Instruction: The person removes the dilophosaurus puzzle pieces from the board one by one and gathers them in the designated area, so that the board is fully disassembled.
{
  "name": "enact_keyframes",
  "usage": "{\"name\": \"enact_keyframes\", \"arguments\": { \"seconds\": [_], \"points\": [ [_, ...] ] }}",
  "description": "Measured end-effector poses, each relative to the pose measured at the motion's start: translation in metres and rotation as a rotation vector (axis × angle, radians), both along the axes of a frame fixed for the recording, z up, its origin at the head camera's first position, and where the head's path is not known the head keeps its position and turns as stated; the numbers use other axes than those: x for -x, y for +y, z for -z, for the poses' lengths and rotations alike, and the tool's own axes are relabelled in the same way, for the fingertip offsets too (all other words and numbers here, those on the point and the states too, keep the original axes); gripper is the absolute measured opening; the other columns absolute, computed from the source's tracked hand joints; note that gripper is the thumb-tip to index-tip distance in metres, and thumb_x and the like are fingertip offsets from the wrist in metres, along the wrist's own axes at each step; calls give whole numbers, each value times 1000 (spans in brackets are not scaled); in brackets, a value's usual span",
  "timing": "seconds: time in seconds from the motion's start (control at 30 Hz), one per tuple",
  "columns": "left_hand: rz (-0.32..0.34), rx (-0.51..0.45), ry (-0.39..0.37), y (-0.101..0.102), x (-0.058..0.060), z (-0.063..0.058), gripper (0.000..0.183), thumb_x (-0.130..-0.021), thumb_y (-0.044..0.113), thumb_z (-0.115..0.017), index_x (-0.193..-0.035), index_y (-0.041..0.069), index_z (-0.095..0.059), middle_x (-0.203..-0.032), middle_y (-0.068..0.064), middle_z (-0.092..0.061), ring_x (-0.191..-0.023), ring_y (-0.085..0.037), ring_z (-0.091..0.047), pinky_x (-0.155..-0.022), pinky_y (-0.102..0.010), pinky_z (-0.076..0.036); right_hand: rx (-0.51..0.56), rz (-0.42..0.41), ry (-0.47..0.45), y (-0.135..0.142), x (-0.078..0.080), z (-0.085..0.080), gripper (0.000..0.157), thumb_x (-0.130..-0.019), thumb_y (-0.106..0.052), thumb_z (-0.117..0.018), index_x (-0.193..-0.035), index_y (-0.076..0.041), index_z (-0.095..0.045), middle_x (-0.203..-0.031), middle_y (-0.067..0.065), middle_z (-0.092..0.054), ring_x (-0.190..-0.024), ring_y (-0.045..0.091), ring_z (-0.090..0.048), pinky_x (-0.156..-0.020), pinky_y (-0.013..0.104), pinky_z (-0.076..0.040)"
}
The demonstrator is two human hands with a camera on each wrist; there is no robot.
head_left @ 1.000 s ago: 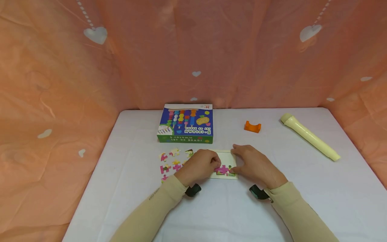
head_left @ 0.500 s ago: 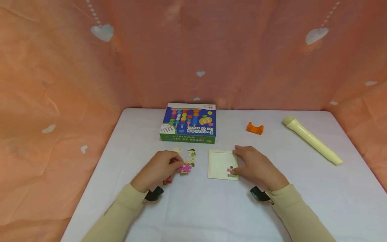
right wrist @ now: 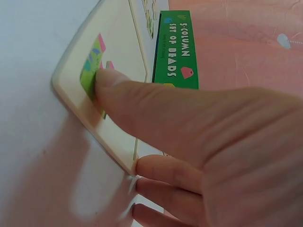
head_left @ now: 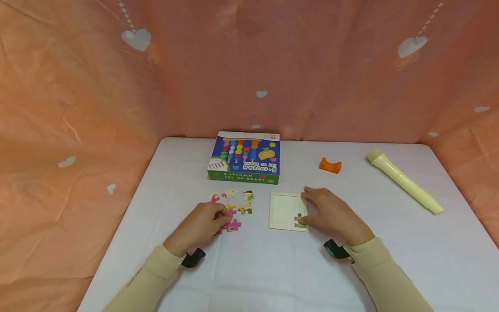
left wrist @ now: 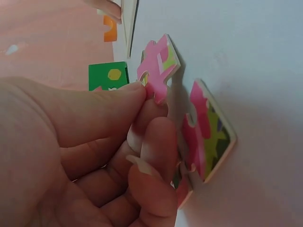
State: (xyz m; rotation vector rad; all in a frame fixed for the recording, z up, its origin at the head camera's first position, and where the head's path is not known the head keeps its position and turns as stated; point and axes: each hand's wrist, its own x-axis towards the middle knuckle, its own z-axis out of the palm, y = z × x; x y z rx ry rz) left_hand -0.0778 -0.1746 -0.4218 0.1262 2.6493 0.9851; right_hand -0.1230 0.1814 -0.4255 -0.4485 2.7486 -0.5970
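Observation:
My left hand (head_left: 204, 223) pinches a pink jigsaw piece (left wrist: 158, 68) by its edge between thumb and fingertips, tilted above the table in the left wrist view. Just below it lies another pink and green jigsaw piece (left wrist: 201, 127). Several loose pieces surround that hand, some partly hidden by it. At the square puzzle tray (head_left: 281, 229), my right hand (head_left: 331, 214) rests along the right side. Its thumb (right wrist: 111, 85) presses on a green and pink corner piece (right wrist: 90, 68) inside the tray, and its other fingers (right wrist: 165, 172) lie at the outer edge.
Behind the loose pieces stands a blue and green bead-set box (head_left: 245, 158). An orange bracket-like piece (head_left: 330, 165) lies farther back on the right. A long pale yellow tube with a wider end (head_left: 405, 182) slants across the table's right side. Orange cloth (head_left: 312, 86) hangs behind.
My left hand has moved left from the tray, taking the pink piece back among the loose ones. My right hand has stayed at the tray's right side.

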Motion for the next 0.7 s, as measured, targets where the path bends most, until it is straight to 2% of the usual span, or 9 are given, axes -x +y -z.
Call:
{"name": "enact_keyframes", "arguments": {
  "seconds": [0.27, 0.5, 0.6, 0.7],
  "points": [
    [4, 18, 28, 0, 0, 3, 5, -101, 20, -78, -101, 15, -80, -82, 3, -68, -78, -16, -60, -72, -30, -53, 3, -35, 15, 3, 0, -2, 72, -90, -30, -87, -151, -3, -61, -167, 17, -50, -152, 46, -47, -122, 64, -40],
    [16, 22, 97, -1, 5, 1, 5, -101, 20, -78, -101, 16, -80, -83, 5, -70, -76, -13, -59, -70, -29, -52, -6, -42, -7, 5, 1, -2, 78, -89, -35, -89, -154, -5, -59, -169, 16, -47, -155, 45, -44, -123, 64, -39],
    [46, 21, 132, 9, 9, 0, 6, -101, 20, -77, -100, 16, -81, -80, 5, -71, -74, -11, -59, -77, -31, -51, -1, -45, -40, 7, 2, -3, 84, -86, -36, -92, -156, -7, -57, -171, 13, -44, -156, 44, -41, -124, 65, -38],
    [99, 19, 162, 28, 14, -1, 7, -102, 20, -76, -99, 15, -80, -77, 6, -70, -72, -10, -60, -82, -33, -50, 12, -44, -73, 9, 2, -3, 88, -83, -32, -95, -158, -9, -55, -173, 11, -41, -158, 43, -39, -124, 65, -37]
  ]
}}
